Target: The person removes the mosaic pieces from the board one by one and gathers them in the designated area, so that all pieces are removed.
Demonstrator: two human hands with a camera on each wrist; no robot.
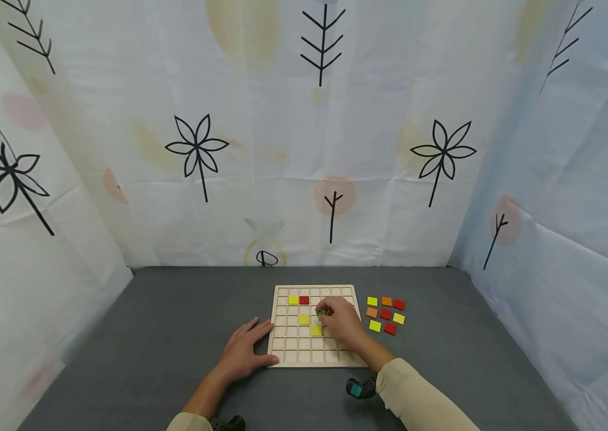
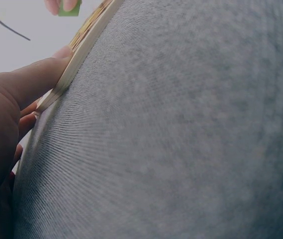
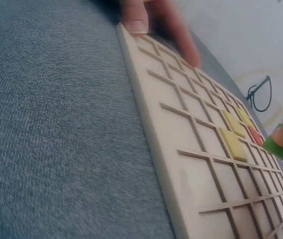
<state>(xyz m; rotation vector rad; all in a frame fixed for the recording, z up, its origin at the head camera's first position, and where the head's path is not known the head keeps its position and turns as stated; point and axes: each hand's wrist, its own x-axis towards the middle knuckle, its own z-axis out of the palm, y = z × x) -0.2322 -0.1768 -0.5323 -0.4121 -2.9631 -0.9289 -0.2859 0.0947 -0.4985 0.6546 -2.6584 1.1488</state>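
A wooden grid board (image 1: 304,356) lies on the grey table, with yellow and red square tiles in some of its cells. My right hand (image 1: 342,320) pinches a green tile (image 3: 279,148) between thumb and fingers, held above the board right of its middle. Along the board's left edge rests my left hand (image 1: 242,352), fingers extended, its thumb (image 2: 49,69) touching the near left corner. On the board, a yellow tile (image 1: 293,300) sits beside a red tile (image 1: 304,300) in a far row. Two more yellow tiles (image 3: 234,145) lie diagonally nearer.
Right of the board, several loose yellow, orange and red tiles (image 1: 385,313) lie flat on the grey cloth-like table (image 1: 185,311). A patterned white curtain (image 1: 282,120) encloses the back and sides. Dark wrist devices (image 1: 356,389) show near both sleeves.
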